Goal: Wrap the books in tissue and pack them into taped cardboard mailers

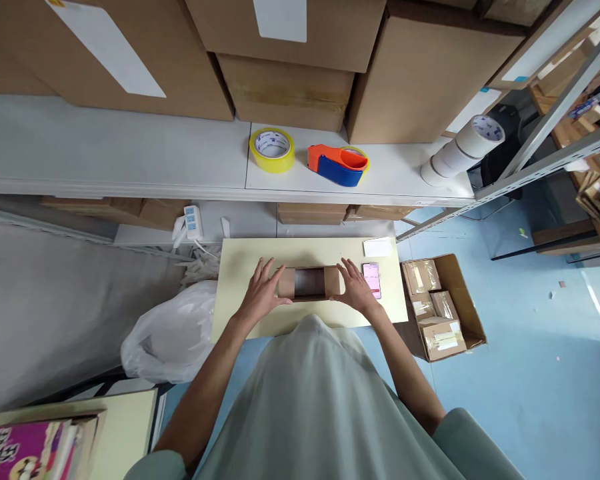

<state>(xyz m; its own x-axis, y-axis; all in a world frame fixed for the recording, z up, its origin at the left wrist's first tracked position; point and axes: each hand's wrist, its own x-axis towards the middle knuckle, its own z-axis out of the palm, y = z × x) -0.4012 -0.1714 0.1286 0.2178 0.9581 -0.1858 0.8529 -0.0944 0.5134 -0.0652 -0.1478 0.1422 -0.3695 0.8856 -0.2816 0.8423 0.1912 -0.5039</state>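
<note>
A small brown cardboard box [309, 299] lies on the pale yellow table in front of me. Its top gapes in the middle, showing a dark grey inside, and a short flap lies at either end. My left hand [260, 291] grips the left end, thumb at the near edge and index finger at the far edge. At the other end, my right hand [353, 288] holds the box the same way, its remaining fingers spread. Just right of that hand lies a phone [372, 280] with a pink screen, below a white paper slip [377, 247].
On the grey shelf [180, 157] sit a yellow tape roll [272, 151], an orange-blue tape dispenser [337, 165] and stacked white rolls [463, 151], before large cartons [290, 90]. An open carton [467, 293] of taped parcels stands right. A plastic bag [170, 333] lies left.
</note>
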